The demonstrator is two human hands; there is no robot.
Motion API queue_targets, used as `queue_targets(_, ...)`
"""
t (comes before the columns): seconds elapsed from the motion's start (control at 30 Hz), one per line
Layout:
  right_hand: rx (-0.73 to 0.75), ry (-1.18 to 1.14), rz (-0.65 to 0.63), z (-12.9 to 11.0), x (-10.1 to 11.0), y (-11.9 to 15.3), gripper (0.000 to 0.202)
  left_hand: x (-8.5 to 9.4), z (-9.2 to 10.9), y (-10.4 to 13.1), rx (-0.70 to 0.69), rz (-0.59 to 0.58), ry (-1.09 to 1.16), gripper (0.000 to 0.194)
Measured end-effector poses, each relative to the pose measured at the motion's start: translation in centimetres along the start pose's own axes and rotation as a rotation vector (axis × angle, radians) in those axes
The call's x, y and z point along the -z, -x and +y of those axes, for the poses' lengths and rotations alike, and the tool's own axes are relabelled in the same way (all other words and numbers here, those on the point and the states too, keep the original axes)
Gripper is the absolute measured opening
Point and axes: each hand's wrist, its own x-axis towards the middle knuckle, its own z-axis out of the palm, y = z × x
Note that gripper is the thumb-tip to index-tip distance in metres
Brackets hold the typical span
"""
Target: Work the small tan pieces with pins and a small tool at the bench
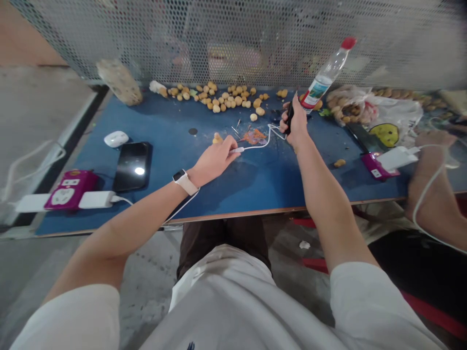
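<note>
My left hand point(218, 156) is over the blue table, its fingers pinched on the white plug end of a charging cable point(260, 146). The thin cord runs right in bends towards my right hand point(297, 121). That hand is raised off the table and wrapped round a slim black object point(290, 117), mostly covered by the fingers, so its kind is unclear. Just behind it leans a clear bottle point(321, 83) with a red cap. Between my hands lie an orange and purple patch point(254, 136) and small metal pieces point(236, 129).
Longans point(228, 98) line the mesh panel point(146, 43). On the left are a white mouse point(116, 139), a black phone point(132, 166) and a purple power strip point(73, 188). At right are plastic bags point(392, 114), another purple socket point(377, 166) and another person's arm point(430, 170).
</note>
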Motion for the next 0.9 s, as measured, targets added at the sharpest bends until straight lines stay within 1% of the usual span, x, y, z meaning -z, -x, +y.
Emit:
queue_targets(0.07,0.023,-0.062,-0.048,0.0,0.1,-0.2,0.077,0.2,-0.4,-0.1,-0.037,0.068,0.031,0.014)
queue_targets(0.2,0.058,-0.091,-0.098,0.2,0.2,-0.4,0.075,0.4,-0.7,-0.3,-0.099,0.172,0.117,0.013)
queue_targets(0.27,0.051,-0.094,-0.116,0.2,0.2,-0.4,0.073,0.3,-0.6,-0.3,-0.094,0.206,0.205,0.018)
queue_targets(0.33,0.033,-0.108,-0.151,0.0,0.1,-0.2,0.071,0.1,-0.3,-0.3,-0.055,0.212,0.350,0.024)
queue_targets(0.4,0.001,-0.130,-0.195,-0.5,-0.1,0.3,0.070,-0.1,0.1,-0.3,0.023,0.151,0.557,0.025)
queue_targets(0.47,-0.030,-0.141,-0.242,-1.3,-0.2,0.8,0.070,-0.2,0.6,-0.2,0.126,0.027,0.789,0.022)
queue_targets(0.53,-0.023,-0.144,-0.291,-2.2,0.3,1.2,0.071,-0.1,1.3,-0.2,0.221,-0.116,0.990,0.021)
queue_targets(0.6,0.056,-0.189,-0.313,-3.1,1.8,1.0,0.070,0.3,2.0,-0.1,0.292,-0.228,1.141,0.024)
queue_targets(0.67,0.150,-0.277,-0.343,-3.6,4.3,0.1,0.066,0.9,2.4,-0.2,0.352,-0.276,1.269,0.031)
queue_targets(0.73,0.196,-0.342,-0.379,-3.6,7.4,-1.4,0.071,1.8,2.6,-0.4,0.402,-0.230,1.402,0.038)
queue_targets(0.77,0.209,-0.361,-0.360,-3.3,8.8,-2.3,0.075,2.4,2.6,-0.5,0.419,-0.187,1.468,0.039)
queue_targets(0.83,0.224,-0.395,-0.288,-2.5,11.0,-3.7,0.076,3.6,2.6,-0.7,0.425,-0.103,1.582,0.036)
queue_targets(0.9,0.229,-0.436,-0.162,-1.7,12.1,-4.7,0.080,4.6,2.5,-0.8,0.397,-0.067,1.648,0.037)
